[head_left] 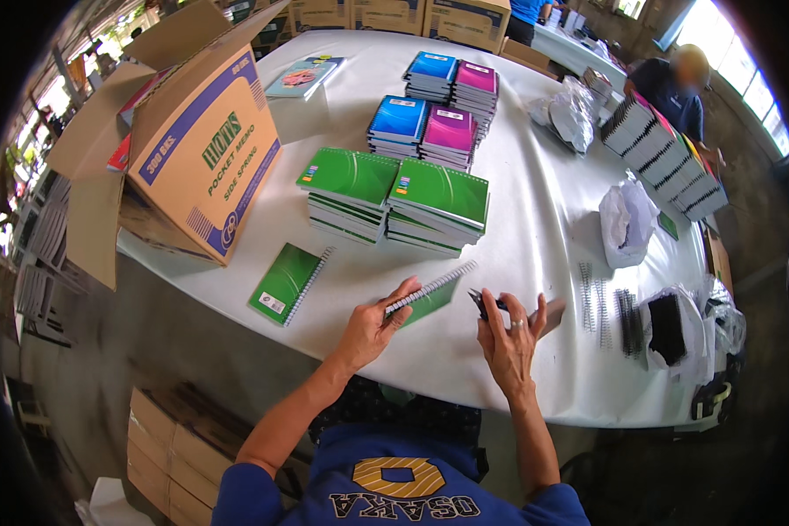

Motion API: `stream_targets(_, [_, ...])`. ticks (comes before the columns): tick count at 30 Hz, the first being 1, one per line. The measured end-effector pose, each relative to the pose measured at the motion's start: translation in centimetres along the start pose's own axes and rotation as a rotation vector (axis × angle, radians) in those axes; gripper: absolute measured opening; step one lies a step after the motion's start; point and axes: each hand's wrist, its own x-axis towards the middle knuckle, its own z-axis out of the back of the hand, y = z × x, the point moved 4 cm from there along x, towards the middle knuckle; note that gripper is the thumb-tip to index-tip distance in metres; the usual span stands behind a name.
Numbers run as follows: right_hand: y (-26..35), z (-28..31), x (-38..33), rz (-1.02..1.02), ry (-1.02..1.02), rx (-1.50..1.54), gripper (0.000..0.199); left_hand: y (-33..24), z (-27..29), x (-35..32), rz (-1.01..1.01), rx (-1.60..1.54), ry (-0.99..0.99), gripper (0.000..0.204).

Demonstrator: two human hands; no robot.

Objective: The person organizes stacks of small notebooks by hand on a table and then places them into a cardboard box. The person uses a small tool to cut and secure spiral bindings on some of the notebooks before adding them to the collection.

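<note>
My left hand (370, 331) is closed on a green spiral notebook (431, 294), held tilted above the white table with its wire coil up. My right hand (510, 346) is closed around dark pointed pliers (482, 302), whose tips point toward the notebook's coil but stay apart from it. A flat brown piece (550, 317) shows beside the right fingers; I cannot tell whether it belongs to the tool. To the left, another green spiral notebook (287, 279) lies flat near the table's front edge. Two stacks of green notebooks (438, 188) stand just beyond my hands.
Blue notebooks (399, 116) and magenta notebooks (450, 127) are stacked farther back. A large open carton (206, 158) stands at left. On the right are loose wire coils (596, 302), plastic bags (627, 223) and a long notebook row (662, 162), with a person (671, 88) beyond.
</note>
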Motion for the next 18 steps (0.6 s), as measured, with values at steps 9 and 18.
stream_targets(9, [-0.1, 0.2, 1.7, -0.114, -0.053, 0.613, 0.051, -2.8, 1.1, -0.8, -0.282, 0.67, -0.337, 0.049])
stream_targets(18, [6.8, 1.3, 2.3, 0.123, 0.108, 0.528, 0.044, -3.9, 1.1, -1.0, -0.237, 0.781, -0.32, 0.049])
